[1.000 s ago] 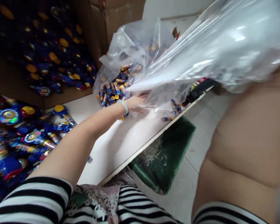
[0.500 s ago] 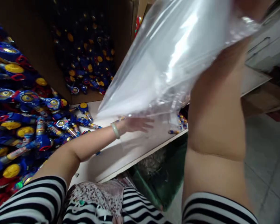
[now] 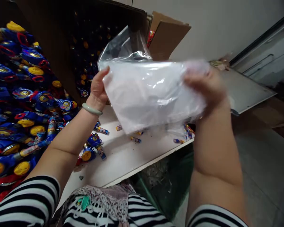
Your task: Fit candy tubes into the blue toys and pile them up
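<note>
I hold a clear plastic bag (image 3: 151, 91) up in front of me with both hands. My left hand (image 3: 98, 86), with a pale green bangle on the wrist, grips the bag's left edge, thumb in front. My right hand (image 3: 207, 86), blurred by motion, pinches its right edge. The bag looks flat and hides part of the white table (image 3: 123, 157) behind it. Small blue and yellow tubes (image 3: 134, 139) lie scattered on the table below the bag.
A heap of blue and yellow toys (image 3: 21, 104) fills the left side. An open cardboard box (image 3: 168, 34) with more toys stands behind. A blue toy (image 3: 91, 148) lies on the table. A green bin (image 3: 165, 186) sits under the table edge.
My left hand rose from the table and took the bag's left edge. My right hand lowered the bag to chest height. The view shifted left and up.
</note>
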A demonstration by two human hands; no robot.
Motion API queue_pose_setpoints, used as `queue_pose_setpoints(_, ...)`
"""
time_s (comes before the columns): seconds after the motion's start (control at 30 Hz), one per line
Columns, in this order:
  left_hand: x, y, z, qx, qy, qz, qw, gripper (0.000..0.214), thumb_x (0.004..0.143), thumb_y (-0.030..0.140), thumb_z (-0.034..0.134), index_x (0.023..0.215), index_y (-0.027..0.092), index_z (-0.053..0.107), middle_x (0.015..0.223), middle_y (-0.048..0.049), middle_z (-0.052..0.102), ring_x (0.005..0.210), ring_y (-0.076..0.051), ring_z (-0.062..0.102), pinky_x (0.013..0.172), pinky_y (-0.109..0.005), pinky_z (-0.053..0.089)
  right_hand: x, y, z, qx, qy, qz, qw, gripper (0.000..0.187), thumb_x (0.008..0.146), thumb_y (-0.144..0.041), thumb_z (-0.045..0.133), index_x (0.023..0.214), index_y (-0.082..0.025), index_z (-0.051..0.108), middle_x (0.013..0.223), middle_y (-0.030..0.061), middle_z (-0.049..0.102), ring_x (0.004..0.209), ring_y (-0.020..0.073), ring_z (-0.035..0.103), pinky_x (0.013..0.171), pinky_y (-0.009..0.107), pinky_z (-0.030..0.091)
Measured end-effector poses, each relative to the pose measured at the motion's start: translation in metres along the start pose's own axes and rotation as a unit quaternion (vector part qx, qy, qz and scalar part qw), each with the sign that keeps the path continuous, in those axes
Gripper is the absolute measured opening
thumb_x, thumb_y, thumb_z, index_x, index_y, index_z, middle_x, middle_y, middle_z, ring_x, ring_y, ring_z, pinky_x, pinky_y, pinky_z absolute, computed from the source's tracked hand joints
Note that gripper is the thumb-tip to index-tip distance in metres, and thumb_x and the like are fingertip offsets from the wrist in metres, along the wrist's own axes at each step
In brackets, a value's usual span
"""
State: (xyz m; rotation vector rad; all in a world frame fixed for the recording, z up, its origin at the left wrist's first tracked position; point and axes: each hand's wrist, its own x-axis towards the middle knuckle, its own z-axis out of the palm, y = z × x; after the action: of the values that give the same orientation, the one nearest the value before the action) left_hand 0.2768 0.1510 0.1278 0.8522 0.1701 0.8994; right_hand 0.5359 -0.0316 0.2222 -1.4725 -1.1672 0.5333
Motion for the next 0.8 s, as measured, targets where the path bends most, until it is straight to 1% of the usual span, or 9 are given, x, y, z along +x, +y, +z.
queue_pose_setpoints(0.07, 0.001, -0.008, -0.017, 0.032, 0.038, 0.009, 0.999, 0.030, 0.074, 0.022, 0.068, 0.103, 0.014, 0.065, 0.093, -0.0065, 0.071, 0.101, -0.028, 0.067, 0.088, -0.038, 0.056, -0.020, 0.032, 0.006, -0.040, -0.050, 0.084, 0.994, 0.034, 0.060, -0.036, 0.087, 0.084, -0.016, 0.074, 0.083, 0.0035, 0.073, 0.075, 0.0185, 0.067, 0.077, 0.037, 0.056)
queue_pose_setpoints(0.17, -0.006, -0.041, -0.043, 0.070, 0.073, -0.006, 0.995, 0.052, 0.062, 0.012, 0.073, 0.113, 0.016, 0.063, 0.092, -0.0044, 0.073, 0.086, -0.025, 0.071, 0.079, -0.035, 0.058, -0.051, 0.101, 0.024, -0.050, -0.076, 0.215, 0.972, 0.042, 0.057, -0.050, 0.084, 0.081, -0.017, 0.073, 0.078, 0.0033, 0.073, 0.071, 0.0199, 0.066, 0.073, 0.037, 0.055)
queue_pose_setpoints(0.27, -0.016, -0.077, -0.065, 0.072, 0.126, -0.090, 0.985, 0.063, 0.057, 0.006, 0.071, 0.119, 0.017, 0.061, 0.083, -0.0023, 0.073, 0.068, -0.020, 0.070, 0.066, -0.030, 0.057, -0.073, 0.156, 0.053, 0.053, -0.054, 0.262, 0.962, 0.047, 0.055, -0.055, 0.082, 0.084, -0.019, 0.069, 0.080, 0.0043, 0.074, 0.079, 0.0230, 0.068, 0.076, 0.037, 0.055)
queue_pose_setpoints(0.33, -0.021, -0.092, -0.075, 0.070, 0.171, -0.138, 0.973, 0.063, 0.056, 0.003, 0.068, 0.118, 0.015, 0.061, 0.074, -0.0010, 0.071, 0.060, -0.018, 0.067, 0.060, -0.029, 0.056, -0.080, 0.174, 0.072, 0.093, -0.024, 0.281, 0.955, 0.049, 0.052, -0.054, 0.082, 0.084, -0.020, 0.066, 0.076, 0.0049, 0.072, 0.077, 0.0249, 0.069, 0.072, 0.038, 0.055)
queue_pose_setpoints(0.4, -0.024, -0.094, -0.081, 0.077, 0.191, -0.141, 0.968, 0.063, 0.056, 0.002, 0.067, 0.117, 0.015, 0.060, 0.070, -0.0006, 0.069, 0.058, -0.018, 0.066, 0.059, -0.028, 0.055, -0.081, 0.178, 0.086, 0.097, -0.009, 0.268, 0.958, 0.049, 0.050, -0.051, 0.083, 0.085, -0.021, 0.065, 0.074, 0.0044, 0.071, 0.076, 0.0250, 0.068, 0.070, 0.037, 0.054)
queue_pose_setpoints(0.5, -0.023, -0.076, -0.090, 0.107, 0.171, -0.075, 0.976, 0.066, 0.056, 0.007, 0.072, 0.120, 0.019, 0.059, 0.079, -0.0028, 0.072, 0.068, -0.021, 0.069, 0.065, -0.030, 0.057, -0.068, 0.165, 0.098, 0.045, -0.014, 0.192, 0.980, 0.043, 0.054, -0.044, 0.079, 0.087, -0.021, 0.065, 0.078, 0.0021, 0.070, 0.076, 0.0220, 0.066, 0.074, 0.036, 0.053)
queue_pose_setpoints(0.6, -0.011, -0.038, -0.098, 0.131, 0.155, 0.045, 0.978, 0.069, 0.057, 0.015, 0.076, 0.123, 0.022, 0.059, 0.096, -0.0053, 0.074, 0.085, -0.025, 0.071, 0.074, -0.032, 0.058, -0.036, 0.138, 0.108, -0.035, -0.020, 0.069, 0.997, 0.036, 0.062, -0.040, 0.074, 0.091, -0.021, 0.067, 0.083, 0.0005, 0.069, 0.080, 0.0201, 0.064, 0.082, 0.036, 0.052)
queue_pose_setpoints(0.7, 0.017, 0.003, -0.107, 0.126, 0.160, 0.167, 0.965, 0.064, 0.060, 0.019, 0.076, 0.121, 0.021, 0.059, 0.102, -0.0061, 0.073, 0.100, -0.028, 0.069, 0.084, -0.034, 0.057, 0.018, 0.120, 0.125, -0.079, 0.000, -0.043, 0.996, 0.033, 0.068, -0.041, 0.070, 0.094, -0.019, 0.067, 0.086, 0.0014, 0.069, 0.084, 0.0205, 0.063, 0.085, 0.037, 0.051)
queue_pose_setpoints(0.8, 0.058, 0.027, -0.125, 0.119, 0.172, 0.217, 0.953, 0.056, 0.062, 0.016, 0.075, 0.115, 0.020, 0.060, 0.101, -0.0052, 0.072, 0.106, -0.028, 0.067, 0.089, -0.035, 0.055, 0.083, 0.125, 0.149, -0.092, 0.018, -0.102, 0.990, 0.040, 0.076, -0.045, 0.063, 0.105, -0.017, 0.064, 0.097, 0.0052, 0.070, 0.093, 0.0225, 0.064, 0.088, 0.039, 0.051)
